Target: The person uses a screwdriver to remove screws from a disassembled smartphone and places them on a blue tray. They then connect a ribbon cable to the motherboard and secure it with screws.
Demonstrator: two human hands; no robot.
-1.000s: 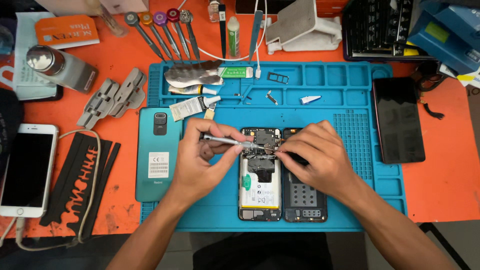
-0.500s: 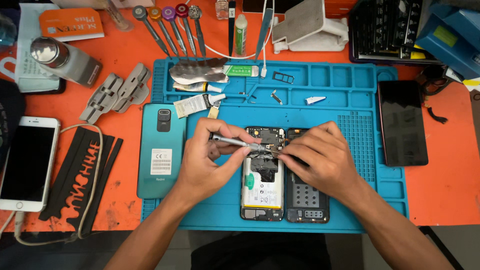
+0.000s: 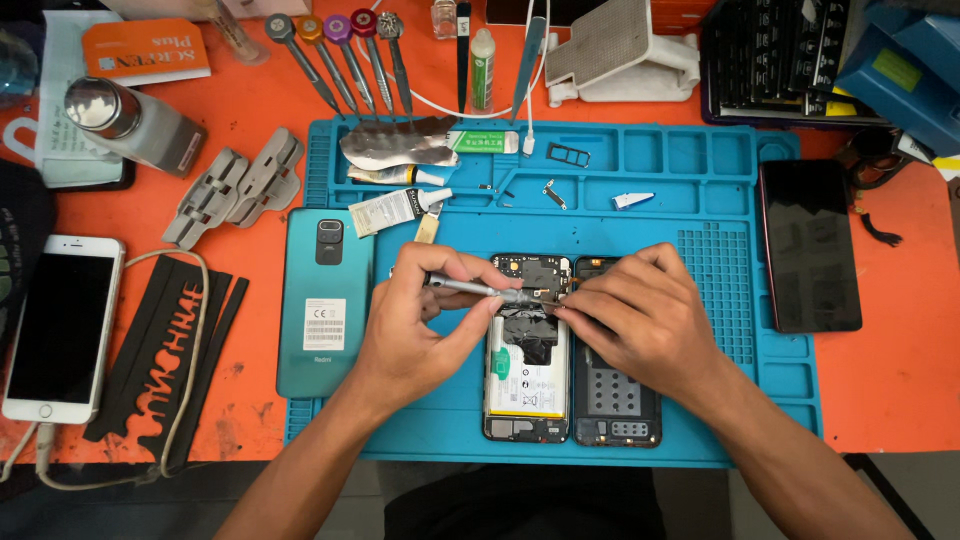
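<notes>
On the blue mat (image 3: 760,400) nearest us, we see the opened phone (image 3: 527,370) beside its black frame (image 3: 617,395). Our left hand (image 3: 420,325) grips a grey screwdriver (image 3: 480,290), tip at the phone's far end; our right hand (image 3: 640,320) pinches there. Farther left lies a teal back cover (image 3: 325,300).

Two opened phones (image 3: 527,350), five colour-capped screwdrivers (image 3: 345,55), one teal back cover (image 3: 325,300), one white phone (image 3: 62,325), two hands (image 3: 415,330)
</notes>
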